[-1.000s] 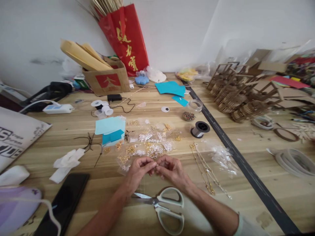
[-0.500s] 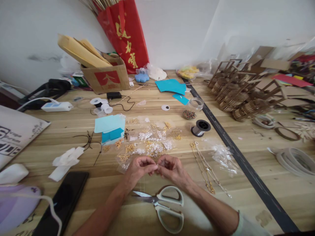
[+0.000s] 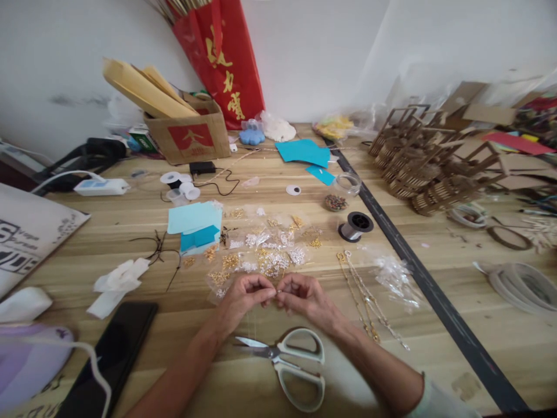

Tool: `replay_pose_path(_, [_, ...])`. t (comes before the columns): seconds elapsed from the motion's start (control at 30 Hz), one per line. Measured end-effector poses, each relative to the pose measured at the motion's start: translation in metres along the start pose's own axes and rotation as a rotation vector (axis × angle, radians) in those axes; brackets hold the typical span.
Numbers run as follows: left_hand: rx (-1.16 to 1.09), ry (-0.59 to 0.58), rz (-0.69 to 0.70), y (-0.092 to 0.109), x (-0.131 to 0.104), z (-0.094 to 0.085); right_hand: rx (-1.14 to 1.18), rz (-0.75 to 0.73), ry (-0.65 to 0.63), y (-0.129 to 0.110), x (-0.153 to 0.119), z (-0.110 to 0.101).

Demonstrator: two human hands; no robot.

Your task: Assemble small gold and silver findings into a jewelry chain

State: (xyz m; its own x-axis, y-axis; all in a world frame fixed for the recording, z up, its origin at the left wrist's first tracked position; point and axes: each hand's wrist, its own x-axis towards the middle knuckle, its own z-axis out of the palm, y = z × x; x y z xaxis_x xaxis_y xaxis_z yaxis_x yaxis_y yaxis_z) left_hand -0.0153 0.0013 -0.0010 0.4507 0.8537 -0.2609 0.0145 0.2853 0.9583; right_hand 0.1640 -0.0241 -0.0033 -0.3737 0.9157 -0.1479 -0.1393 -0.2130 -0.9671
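My left hand (image 3: 248, 296) and my right hand (image 3: 304, 299) meet fingertip to fingertip above the wooden table, both pinched on something tiny that I cannot make out. A thin, faint thread seems to hang below my left hand. Just beyond the fingers lie small clear bags of gold and silver beads and charms (image 3: 273, 262). Scissors (image 3: 287, 360) with pale handles lie partly open between my forearms. Gold and silver chains (image 3: 365, 296) rest to the right of my right hand, near a spool of wire (image 3: 355, 226).
A black phone (image 3: 117, 348) and crumpled white tissue (image 3: 119, 284) lie left. Blue paper (image 3: 198, 223) is behind them. Right are clear plastic bags (image 3: 398, 278), a bead jar (image 3: 336, 202), coiled tubing (image 3: 522, 284) and small wooden baskets (image 3: 418, 165). A cardboard box (image 3: 191, 136) stands behind.
The fingertips of my left hand have shifted very slightly left. Both hands otherwise keep nearly the same place and pinched pose.
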Motion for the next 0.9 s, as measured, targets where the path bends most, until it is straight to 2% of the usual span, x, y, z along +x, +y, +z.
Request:
replay_pose_path(0.33, [-0.003, -0.028, 0.009, -0.0047, 0.0003, -0.0041, 0.063, 0.009, -0.051, 0.0044, 0.0015, -0.0057])
replay_pose_path(0.57, [0.007, 0.0, 0.0, -0.004, -0.0007, -0.0045, 0.085, 0.013, -0.028, 0.0011, 0.0002, -0.0072])
replay_pose_path(0.9, [0.042, 0.068, -0.001, -0.0017, -0.0009, -0.0006, -0.052, -0.005, -0.011, -0.0005, -0.0022, -0.0062])
